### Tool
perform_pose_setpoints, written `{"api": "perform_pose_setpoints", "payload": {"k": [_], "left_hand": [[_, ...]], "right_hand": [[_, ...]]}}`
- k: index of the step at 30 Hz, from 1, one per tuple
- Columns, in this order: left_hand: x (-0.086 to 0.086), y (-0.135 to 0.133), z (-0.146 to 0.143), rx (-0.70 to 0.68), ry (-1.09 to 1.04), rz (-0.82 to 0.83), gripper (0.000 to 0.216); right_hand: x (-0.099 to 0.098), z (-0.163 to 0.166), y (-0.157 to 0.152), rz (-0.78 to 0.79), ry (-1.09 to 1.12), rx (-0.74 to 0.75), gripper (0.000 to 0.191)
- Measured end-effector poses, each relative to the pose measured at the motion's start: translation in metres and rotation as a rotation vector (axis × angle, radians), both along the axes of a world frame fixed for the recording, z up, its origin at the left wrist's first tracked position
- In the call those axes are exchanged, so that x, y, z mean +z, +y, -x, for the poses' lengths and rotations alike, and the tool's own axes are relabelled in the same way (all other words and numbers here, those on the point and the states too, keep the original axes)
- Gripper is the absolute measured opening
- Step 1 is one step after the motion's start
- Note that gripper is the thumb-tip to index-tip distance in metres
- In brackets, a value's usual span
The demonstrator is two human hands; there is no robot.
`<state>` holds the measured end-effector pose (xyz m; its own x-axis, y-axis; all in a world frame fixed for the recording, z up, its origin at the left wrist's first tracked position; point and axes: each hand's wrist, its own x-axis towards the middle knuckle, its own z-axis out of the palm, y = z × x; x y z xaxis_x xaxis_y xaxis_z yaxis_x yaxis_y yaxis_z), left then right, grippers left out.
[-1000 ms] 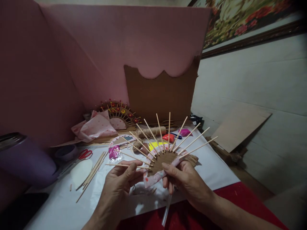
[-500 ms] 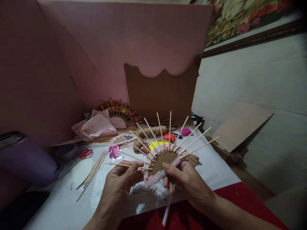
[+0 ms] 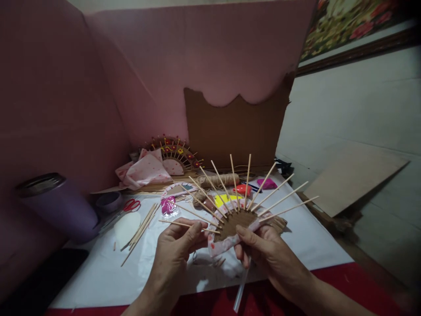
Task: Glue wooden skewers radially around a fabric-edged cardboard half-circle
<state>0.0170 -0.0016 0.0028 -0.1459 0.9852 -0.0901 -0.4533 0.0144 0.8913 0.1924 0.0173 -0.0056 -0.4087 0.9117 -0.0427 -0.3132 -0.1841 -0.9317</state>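
Observation:
A brown cardboard half-disc [image 3: 234, 224] edged with pink patterned fabric [image 3: 221, 248] is held up over the table, thin wooden sticks fanning out from its curved side. My right hand [image 3: 268, 252] pinches it at the lower right, thumb on the front face. Below those fingers hangs a translucent rod [image 3: 241, 292] like a glue stick; how it is held is hidden. My left hand [image 3: 177, 245] grips the lowest wooden stick [image 3: 175, 224] between thumb and fingers, its inner end lying against the cardboard.
Spare sticks [image 3: 144, 226], red-handled scissors [image 3: 132, 205] and a purple tumbler [image 3: 61, 208] stand or lie to the left. Behind are a decorated fan piece [image 3: 176, 151], pink cloth [image 3: 144, 169], twine [image 3: 219, 180] and coloured clay packets [image 3: 169, 205]. Cut cardboard [image 3: 237, 127] leans at the back.
The whole view has swung a little left, so everything sits further right in the picture. Both hands keep their holds, and the stick stays at nearly the same place on the cardboard.

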Motion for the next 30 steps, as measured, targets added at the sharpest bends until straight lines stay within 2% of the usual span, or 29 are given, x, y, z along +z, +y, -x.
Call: {"api": "perform_pose_setpoints", "payload": {"k": [16, 30], "left_hand": [[-0.0059, 0.0031, -0.0002, 0.088, 0.129, -0.018, 0.011], [-0.0092, 0.0016, 0.0008, 0.08, 0.165, -0.022, 0.012]], "right_hand": [[-0.0003, 0.0011, 0.0011, 0.047, 0.047, -0.019, 0.035], [-0.001, 0.0005, 0.0009, 0.107, 0.068, -0.006, 0.034]]}}
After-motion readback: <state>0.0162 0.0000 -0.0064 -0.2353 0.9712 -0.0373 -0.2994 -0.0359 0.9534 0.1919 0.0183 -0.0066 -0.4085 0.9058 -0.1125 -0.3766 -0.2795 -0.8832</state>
